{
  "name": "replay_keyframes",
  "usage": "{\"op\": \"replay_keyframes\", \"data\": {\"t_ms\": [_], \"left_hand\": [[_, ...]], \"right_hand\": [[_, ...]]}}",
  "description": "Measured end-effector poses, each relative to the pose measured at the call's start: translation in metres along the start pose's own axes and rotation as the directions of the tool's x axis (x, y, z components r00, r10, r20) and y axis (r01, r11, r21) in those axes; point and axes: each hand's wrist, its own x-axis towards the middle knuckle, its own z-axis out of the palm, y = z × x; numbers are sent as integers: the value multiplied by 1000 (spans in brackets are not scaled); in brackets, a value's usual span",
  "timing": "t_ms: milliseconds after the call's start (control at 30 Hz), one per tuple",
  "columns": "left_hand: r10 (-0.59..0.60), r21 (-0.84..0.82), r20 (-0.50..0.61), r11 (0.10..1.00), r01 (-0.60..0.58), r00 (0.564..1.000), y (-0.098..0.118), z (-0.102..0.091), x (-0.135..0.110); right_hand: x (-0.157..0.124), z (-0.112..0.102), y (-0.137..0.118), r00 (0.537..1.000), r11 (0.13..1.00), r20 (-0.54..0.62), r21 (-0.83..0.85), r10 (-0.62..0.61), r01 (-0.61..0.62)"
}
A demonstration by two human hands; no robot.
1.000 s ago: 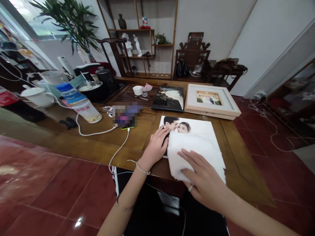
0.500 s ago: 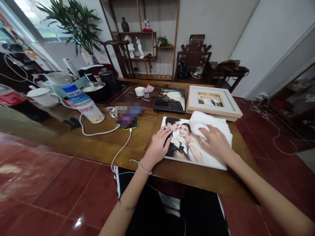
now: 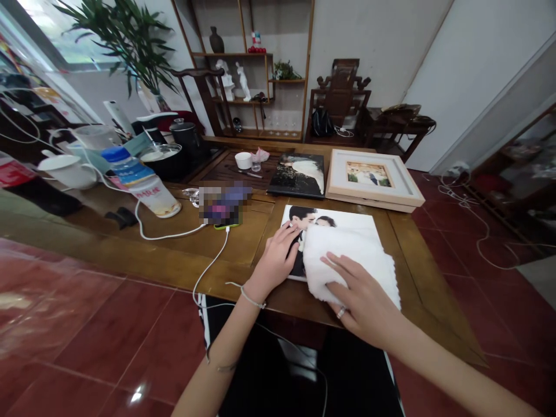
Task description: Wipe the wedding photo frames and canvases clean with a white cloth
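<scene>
A large photo print point(image 3: 343, 220) of a couple lies flat near the front edge of the wooden table point(image 3: 195, 249). My left hand point(image 3: 277, 258) rests on the print's left edge with its fingers flat and spread, holding it down. My right hand point(image 3: 362, 295) lies palm down, fingers stretched out, on a white cloth point(image 3: 353, 258) that covers the print's lower right part. The cloth hides most of the picture; only the two heads at the top show.
Behind the print lie a dark photo board point(image 3: 299, 174) and a light framed photo point(image 3: 372, 178). A phone point(image 3: 222, 204) on a white cable point(image 3: 208, 263), a plastic bottle point(image 3: 141, 182), a pot point(image 3: 163, 157) and cups stand to the left. Shelves and chairs line the back wall.
My right hand has drawn the white cloth from the print's top right corner back down to its lower part, toward me. My left hand has stayed on the left edge.
</scene>
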Motion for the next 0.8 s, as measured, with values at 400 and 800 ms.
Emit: {"op": "replay_keyframes", "data": {"t_ms": [400, 800], "left_hand": [[-12, -15, 1, 1000, 12, 1000, 4, -3, 0], [-9, 18, 6, 1000, 9, 1000, 4, -2, 0]], "right_hand": [[23, 7, 72, 991, 980, -38, -147, 130, -134], [20, 10, 63, 990, 971, -65, -196, 129, -139]]}}
